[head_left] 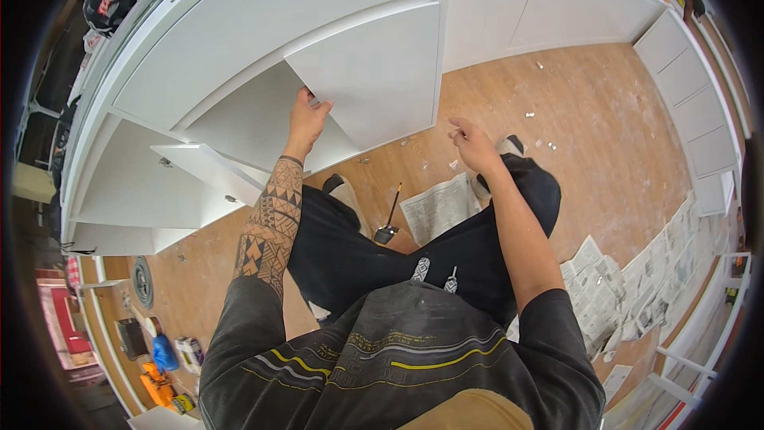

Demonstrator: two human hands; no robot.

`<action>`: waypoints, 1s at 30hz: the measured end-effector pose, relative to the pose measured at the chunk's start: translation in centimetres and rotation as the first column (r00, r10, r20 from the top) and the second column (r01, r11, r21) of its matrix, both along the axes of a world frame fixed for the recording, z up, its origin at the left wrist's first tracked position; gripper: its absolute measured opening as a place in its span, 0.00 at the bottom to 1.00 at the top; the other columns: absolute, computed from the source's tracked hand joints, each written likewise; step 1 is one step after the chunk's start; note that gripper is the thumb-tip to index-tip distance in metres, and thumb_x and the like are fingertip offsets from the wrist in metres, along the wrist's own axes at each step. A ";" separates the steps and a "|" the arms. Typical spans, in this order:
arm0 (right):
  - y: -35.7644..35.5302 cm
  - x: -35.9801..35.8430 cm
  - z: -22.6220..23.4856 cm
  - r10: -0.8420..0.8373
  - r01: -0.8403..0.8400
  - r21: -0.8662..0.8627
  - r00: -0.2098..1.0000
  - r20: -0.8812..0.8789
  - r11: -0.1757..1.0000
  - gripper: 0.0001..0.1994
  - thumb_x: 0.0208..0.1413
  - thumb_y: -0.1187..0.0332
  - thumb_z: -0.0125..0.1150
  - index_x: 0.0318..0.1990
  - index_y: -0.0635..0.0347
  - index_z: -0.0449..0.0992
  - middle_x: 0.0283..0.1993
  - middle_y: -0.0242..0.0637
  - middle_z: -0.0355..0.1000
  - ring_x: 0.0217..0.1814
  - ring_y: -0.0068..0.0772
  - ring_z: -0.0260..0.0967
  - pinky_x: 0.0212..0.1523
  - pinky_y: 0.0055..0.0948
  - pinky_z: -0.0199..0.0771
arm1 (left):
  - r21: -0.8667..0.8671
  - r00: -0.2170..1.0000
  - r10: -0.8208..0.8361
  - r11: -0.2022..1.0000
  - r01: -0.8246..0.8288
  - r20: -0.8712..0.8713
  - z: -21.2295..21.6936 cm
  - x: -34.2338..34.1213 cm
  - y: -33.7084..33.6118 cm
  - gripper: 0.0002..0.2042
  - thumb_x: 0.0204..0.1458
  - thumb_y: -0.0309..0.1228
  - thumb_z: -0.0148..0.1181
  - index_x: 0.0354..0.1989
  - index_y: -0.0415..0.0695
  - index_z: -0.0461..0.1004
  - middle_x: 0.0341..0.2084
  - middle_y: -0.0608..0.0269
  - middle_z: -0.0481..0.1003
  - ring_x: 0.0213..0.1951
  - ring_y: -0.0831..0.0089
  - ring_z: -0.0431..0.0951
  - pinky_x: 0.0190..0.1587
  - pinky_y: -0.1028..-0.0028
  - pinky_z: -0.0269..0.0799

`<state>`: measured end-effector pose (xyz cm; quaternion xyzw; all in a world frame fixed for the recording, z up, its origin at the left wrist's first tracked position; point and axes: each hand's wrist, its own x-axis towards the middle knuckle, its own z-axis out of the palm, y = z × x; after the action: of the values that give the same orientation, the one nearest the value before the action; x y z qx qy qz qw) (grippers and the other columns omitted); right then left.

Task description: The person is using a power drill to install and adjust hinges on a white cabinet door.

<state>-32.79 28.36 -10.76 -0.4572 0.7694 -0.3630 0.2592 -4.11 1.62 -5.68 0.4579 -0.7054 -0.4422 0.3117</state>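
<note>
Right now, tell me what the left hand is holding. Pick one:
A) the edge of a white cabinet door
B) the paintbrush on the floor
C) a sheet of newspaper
A: the left hand grips the lower corner of the white cabinet door.

You stand on wooden plank floor (pixel 605 135), orange-brown, dusty, flecked with white paint chips. White built-in cabinets (pixel 239 32) curve across top, flat drawer fronts (pixel 700 103) run down right side. Newspaper sheets (pixel 629 287) spread over floor at right, one more sheet (pixel 438 207) near centre. Small brush (pixel 390 219) lies beside it. Lower left: orange tools (pixel 159 386), blue bag (pixel 165 353), round coil (pixel 143 281). Light even, daylight-like.
</note>
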 end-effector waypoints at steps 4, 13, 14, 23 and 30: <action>-2.4 0.8 2.9 -0.011 0.037 -0.156 0.987 0.163 0.987 0.23 0.67 0.68 0.57 0.67 0.67 0.71 0.51 0.48 0.81 0.51 0.36 0.78 0.56 0.33 0.75 | -0.066 1.000 0.023 0.998 -0.022 0.016 0.5 1.2 -0.3 0.28 0.55 0.29 0.66 0.64 0.34 0.66 0.54 0.45 0.79 0.51 0.55 0.84 0.54 0.64 0.78; -5.2 9.5 12.6 0.036 0.073 -0.478 0.976 0.214 0.875 0.40 0.59 0.61 0.72 0.76 0.59 0.60 0.72 0.57 0.61 0.69 0.50 0.66 0.67 0.46 0.68 | -0.055 0.917 -0.387 0.918 0.394 0.100 2.4 4.4 5.0 0.17 0.53 0.26 0.61 0.52 0.35 0.77 0.40 0.48 0.83 0.42 0.56 0.85 0.47 0.63 0.79; -5.4 11.6 14.1 0.064 0.027 -0.507 0.985 0.161 0.862 0.44 0.56 0.59 0.75 0.78 0.57 0.57 0.76 0.62 0.53 0.75 0.56 0.59 0.71 0.51 0.64 | -0.068 0.918 -0.389 0.916 0.394 0.079 2.4 4.5 5.8 0.17 0.53 0.26 0.61 0.52 0.35 0.77 0.40 0.48 0.83 0.42 0.56 0.85 0.47 0.63 0.79; -4.7 18.0 14.9 -0.067 -0.192 -0.578 0.916 -0.395 0.793 0.29 0.52 0.57 0.78 0.58 0.61 0.77 0.79 0.76 0.30 0.81 0.77 0.37 0.76 0.60 0.41 | 0.153 0.697 -0.715 0.683 0.714 -0.055 3.0 4.9 11.7 0.23 0.57 0.27 0.63 0.62 0.39 0.74 0.44 0.51 0.82 0.48 0.65 0.82 0.53 0.65 0.77; -3.0 16.0 14.0 -0.056 -0.209 -0.608 0.920 -0.387 0.766 0.08 0.57 0.68 0.73 0.34 0.59 0.77 0.78 0.75 0.41 0.82 0.70 0.40 0.75 0.56 0.46 | 0.396 0.042 -0.859 0.278 0.875 0.511 -12.7 6.7 13.7 0.22 0.62 0.48 0.58 0.42 0.37 0.84 0.36 0.44 0.84 0.39 0.49 0.85 0.44 0.55 0.78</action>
<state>-16.81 25.35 3.20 -0.6112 0.6154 -0.4950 -0.0524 2.61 15.36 -18.33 0.0551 -0.8966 -0.3404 -0.2778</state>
